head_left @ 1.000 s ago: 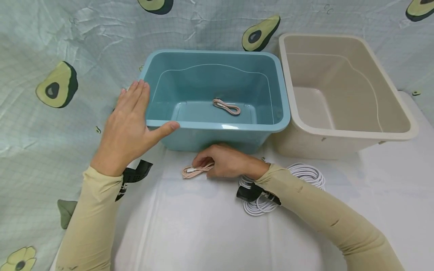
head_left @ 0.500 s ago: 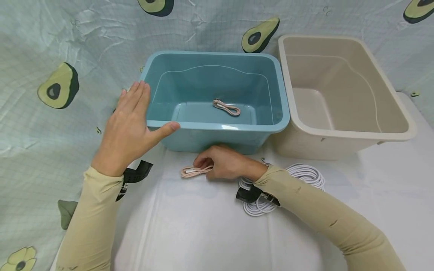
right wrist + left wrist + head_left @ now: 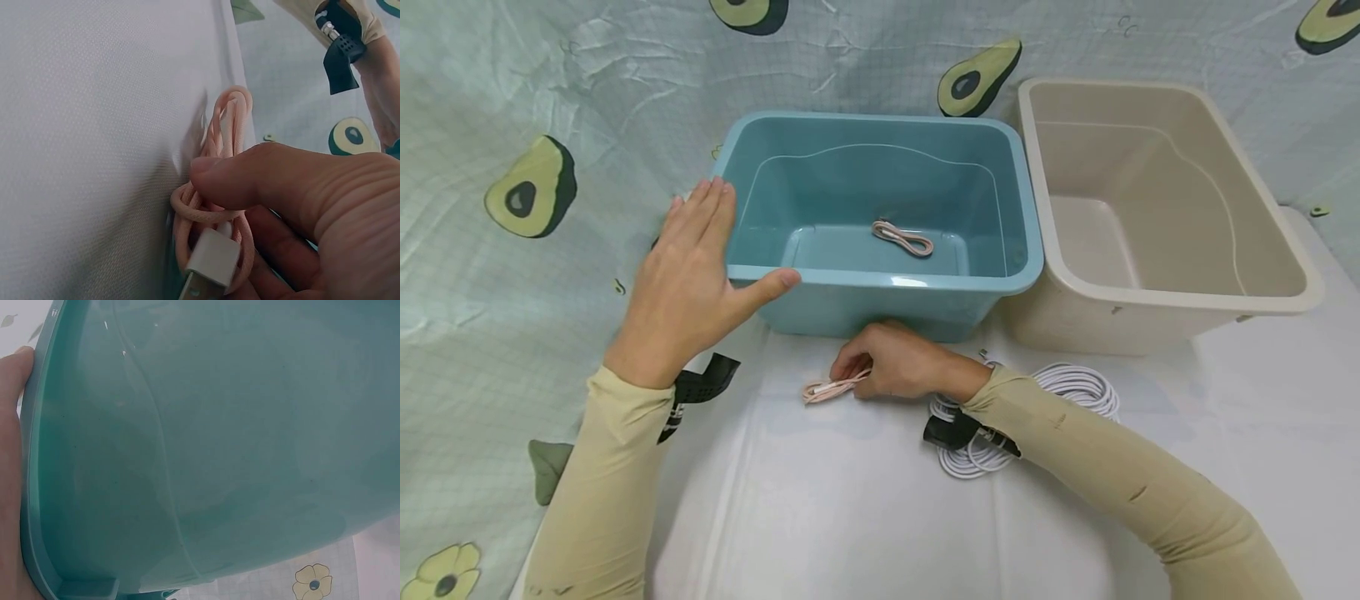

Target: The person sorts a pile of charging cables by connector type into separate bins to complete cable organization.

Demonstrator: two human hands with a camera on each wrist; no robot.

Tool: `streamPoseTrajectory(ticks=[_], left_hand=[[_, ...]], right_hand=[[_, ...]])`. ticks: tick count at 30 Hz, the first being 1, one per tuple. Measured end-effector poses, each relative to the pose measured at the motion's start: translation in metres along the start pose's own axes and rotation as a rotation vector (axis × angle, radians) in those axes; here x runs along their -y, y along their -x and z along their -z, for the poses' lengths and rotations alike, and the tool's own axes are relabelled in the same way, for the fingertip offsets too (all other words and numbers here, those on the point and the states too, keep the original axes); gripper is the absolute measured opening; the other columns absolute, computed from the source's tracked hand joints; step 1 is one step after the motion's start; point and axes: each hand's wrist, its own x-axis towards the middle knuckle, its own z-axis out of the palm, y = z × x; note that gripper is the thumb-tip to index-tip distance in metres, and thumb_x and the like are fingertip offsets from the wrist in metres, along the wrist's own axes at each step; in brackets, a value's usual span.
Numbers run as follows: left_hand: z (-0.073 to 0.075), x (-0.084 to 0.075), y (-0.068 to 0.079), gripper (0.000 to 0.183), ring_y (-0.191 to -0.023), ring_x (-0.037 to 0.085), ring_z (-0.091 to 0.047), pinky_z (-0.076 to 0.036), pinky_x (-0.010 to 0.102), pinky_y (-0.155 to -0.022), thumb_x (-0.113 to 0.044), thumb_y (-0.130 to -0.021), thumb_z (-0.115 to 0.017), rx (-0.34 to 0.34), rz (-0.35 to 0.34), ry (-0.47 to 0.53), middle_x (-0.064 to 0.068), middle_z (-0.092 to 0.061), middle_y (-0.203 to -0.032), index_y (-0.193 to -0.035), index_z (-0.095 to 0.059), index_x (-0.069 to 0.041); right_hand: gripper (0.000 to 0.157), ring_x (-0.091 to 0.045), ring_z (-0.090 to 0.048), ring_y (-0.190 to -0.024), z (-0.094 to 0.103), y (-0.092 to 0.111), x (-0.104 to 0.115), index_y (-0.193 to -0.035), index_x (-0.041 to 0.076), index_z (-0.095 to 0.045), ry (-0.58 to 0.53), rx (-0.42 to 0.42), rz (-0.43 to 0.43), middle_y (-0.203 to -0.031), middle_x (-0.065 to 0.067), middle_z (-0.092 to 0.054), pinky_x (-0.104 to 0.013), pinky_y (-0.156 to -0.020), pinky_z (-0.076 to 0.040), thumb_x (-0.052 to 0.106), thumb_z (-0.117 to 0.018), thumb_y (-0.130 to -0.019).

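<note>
1. A pink braided cable (image 3: 212,217), folded and wrapped into a small bundle with a white metal-tipped plug (image 3: 214,257), is taken as the clock's centre in the head view; it is seen low at the white tablecloth (image 3: 880,517), near the front wall of the rectangular blue plastic bin (image 3: 842,279), and whether it is lifted off the cloth cannot be told

2. By the right hand (image 3: 898,360) the bundle is pinched, thumb pressed on it and fingers curled behind; it is apparently gripped near its middle so that the loops are kept together

3. The blue bin is set between 12 and 1 o'clock and a rectangular beige plastic bin (image 3: 1180,297) at 2 o'clock, side by side, presumably so that both are within reach; a matching pink cable (image 3: 895,234) is contained in the blue one

4. At 10 o'clock the left hand (image 3: 685,283) is laid at the blue bin's near left corner with nothing clutched, seemingly for steadying; its fingers are straight and its thumb is spread along the front rim

5. The right tan sleeve (image 3: 1105,467) is angled in from between 3 and 4 o'clock, partly over a white coiled cable (image 3: 966,464) at 4 o'clock; a second white coil (image 3: 1086,390) is seen at 3 o'clock
</note>
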Motion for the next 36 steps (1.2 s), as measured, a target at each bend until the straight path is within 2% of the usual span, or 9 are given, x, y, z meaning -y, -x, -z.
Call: streamPoseTrajectory(ticks=[12, 23, 36], left_hand=[[0.000, 0.000, 0.000, 0.106, -0.152, 0.032, -0.023, -0.012, 0.046, -0.128, -0.069, -0.080, -0.063, 0.001, 0.003, 0.010, 0.018, -0.028, -0.160, -0.153, -0.026, 0.000], [0.000, -0.001, 0.001, 0.106, -0.153, 0.032, -0.022, -0.012, 0.045, -0.128, -0.069, -0.081, -0.062, 0.002, 0.005, 0.004, 0.018, -0.027, -0.160, -0.153, -0.026, 0.000], [0.001, -0.002, 0.001, 0.105, -0.153, 0.031, -0.022, -0.012, 0.045, -0.128, -0.067, -0.081, -0.064, -0.006, 0.002, 0.008, 0.018, -0.027, -0.160, -0.153, -0.025, -0.001]], right_hand=[[0.030, 0.002, -0.064, -0.080, 0.003, 0.001, 0.002, -0.099, 0.021, -0.077, 0.007, -0.008, 0.041, -0.088, 0.010, -0.075, -0.015, -0.075, -0.052, 0.005, -0.070, -0.074], [0.029, 0.003, -0.063, -0.081, 0.008, 0.009, 0.010, -0.100, 0.022, -0.077, 0.001, -0.008, 0.035, -0.090, 0.012, -0.075, -0.015, -0.076, -0.052, 0.007, -0.070, -0.077], [0.026, 0.001, -0.066, -0.085, 0.013, 0.020, 0.012, -0.102, 0.022, -0.077, -0.173, 0.021, 0.032, -0.092, 0.009, -0.075, -0.018, -0.080, -0.055, 0.007, -0.071, -0.081]])
